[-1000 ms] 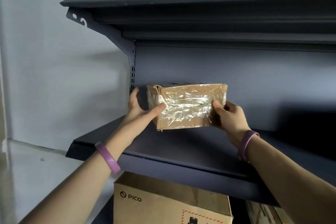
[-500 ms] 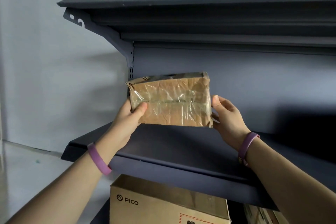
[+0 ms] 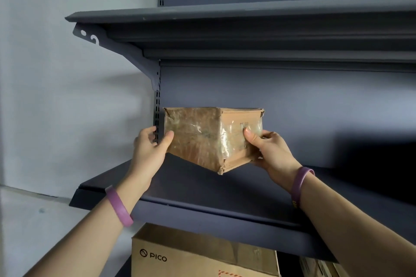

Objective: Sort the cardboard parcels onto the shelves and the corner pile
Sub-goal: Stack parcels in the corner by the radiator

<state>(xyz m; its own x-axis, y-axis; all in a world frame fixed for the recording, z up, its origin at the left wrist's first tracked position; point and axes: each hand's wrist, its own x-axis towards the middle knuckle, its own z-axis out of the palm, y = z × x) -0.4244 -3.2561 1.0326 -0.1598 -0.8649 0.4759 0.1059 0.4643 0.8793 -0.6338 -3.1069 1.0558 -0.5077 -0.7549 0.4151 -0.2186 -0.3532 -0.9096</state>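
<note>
A small brown cardboard parcel (image 3: 209,137) wrapped in clear tape is held between both hands, one corner turned toward me. It hangs just above the dark grey shelf (image 3: 202,189), close to the shelf's back panel at its left end. My left hand (image 3: 149,148) grips the parcel's left side, thumb on the front face. My right hand (image 3: 269,147) grips the right side, thumb on the front, fingers behind. Whether the parcel's far edge touches the shelf is hidden.
A second dark shelf (image 3: 225,11) hangs above on a bracket (image 3: 126,51). A larger PICO cardboard box (image 3: 198,254) stands below the lower shelf, with another box (image 3: 315,265) beside it. A pale wall (image 3: 67,96) is to the left.
The parcel has been turned so a corner now faces me instead of a flat face. Both hands kept hold and shifted with it, staying over the shelf's left end.
</note>
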